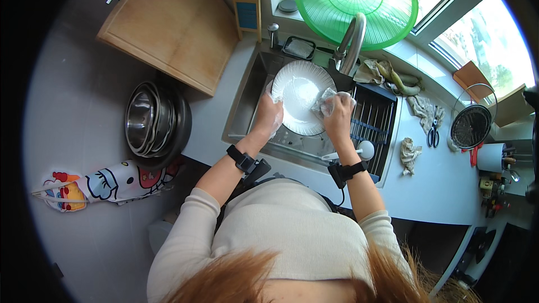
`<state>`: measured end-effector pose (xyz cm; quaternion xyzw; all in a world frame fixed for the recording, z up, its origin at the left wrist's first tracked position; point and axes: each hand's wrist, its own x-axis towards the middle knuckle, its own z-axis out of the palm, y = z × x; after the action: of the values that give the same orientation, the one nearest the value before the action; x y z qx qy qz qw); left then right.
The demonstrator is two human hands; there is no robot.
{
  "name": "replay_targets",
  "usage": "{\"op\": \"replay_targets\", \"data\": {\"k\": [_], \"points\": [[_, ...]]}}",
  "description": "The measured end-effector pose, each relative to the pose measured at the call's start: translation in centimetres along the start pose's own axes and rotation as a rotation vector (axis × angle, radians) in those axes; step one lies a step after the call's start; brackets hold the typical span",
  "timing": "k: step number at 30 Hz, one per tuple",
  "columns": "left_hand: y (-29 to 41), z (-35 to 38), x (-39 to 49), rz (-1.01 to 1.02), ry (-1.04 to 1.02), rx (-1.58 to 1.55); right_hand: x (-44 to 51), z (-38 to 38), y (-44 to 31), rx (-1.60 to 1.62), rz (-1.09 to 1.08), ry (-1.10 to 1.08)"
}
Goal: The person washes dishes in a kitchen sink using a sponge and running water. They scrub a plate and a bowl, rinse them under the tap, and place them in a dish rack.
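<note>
A white plate with a ribbed rim is held over the steel sink. My left hand, wet with suds, grips the plate's left edge. In my right hand is a soapy, crumpled scrubbing cloth or mesh, pressed on the plate's right side. Suds cover parts of both hands. Just right of the plate lies a dark drying rack with metal bars, partly behind my right hand. A white ladle rests across the rack's lower part, its handle partly hidden by my right forearm.
Behind the sink stand a curved faucet, a soap dispenser, a black dish with a pad and a green basket. On the right counter lie scissors and rags. A wooden board and stacked metal bowls are left.
</note>
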<state>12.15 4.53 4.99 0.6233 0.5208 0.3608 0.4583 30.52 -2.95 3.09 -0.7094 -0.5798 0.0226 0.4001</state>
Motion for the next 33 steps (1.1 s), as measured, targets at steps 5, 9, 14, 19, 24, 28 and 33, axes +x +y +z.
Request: {"op": "replay_targets", "data": {"k": [5,9,14,19,24,28,33], "points": [[0.3,1.2,-0.5,0.070,0.155,0.023,-2.1,1.9,-1.4,0.161,0.383,0.053],[-0.1,2.9,-1.5,0.110,0.234,-0.120,-3.5,4.5,-2.2,0.530,0.960,-0.206],[-1.2,4.5,-2.5,0.088,0.286,-0.214,-4.4,6.8,-3.5,1.418,1.253,-0.125],[-0.2,1.0,-2.1,0.108,0.137,0.022,-2.4,5.7,-1.8,1.147,1.072,0.041],[1.3,-4.4,0.9,0.090,-0.424,0.314,0.3,2.4,2.2,0.675,0.566,-0.188],[0.4,-3.6,2.3,0.176,-0.348,0.219,1.2,2.1,2.3,0.454,0.447,-0.234],[-1.5,-1.4,0.4,-0.149,-0.038,-0.195,-0.3,3.0,2.8,0.756,0.925,-0.089]]}}
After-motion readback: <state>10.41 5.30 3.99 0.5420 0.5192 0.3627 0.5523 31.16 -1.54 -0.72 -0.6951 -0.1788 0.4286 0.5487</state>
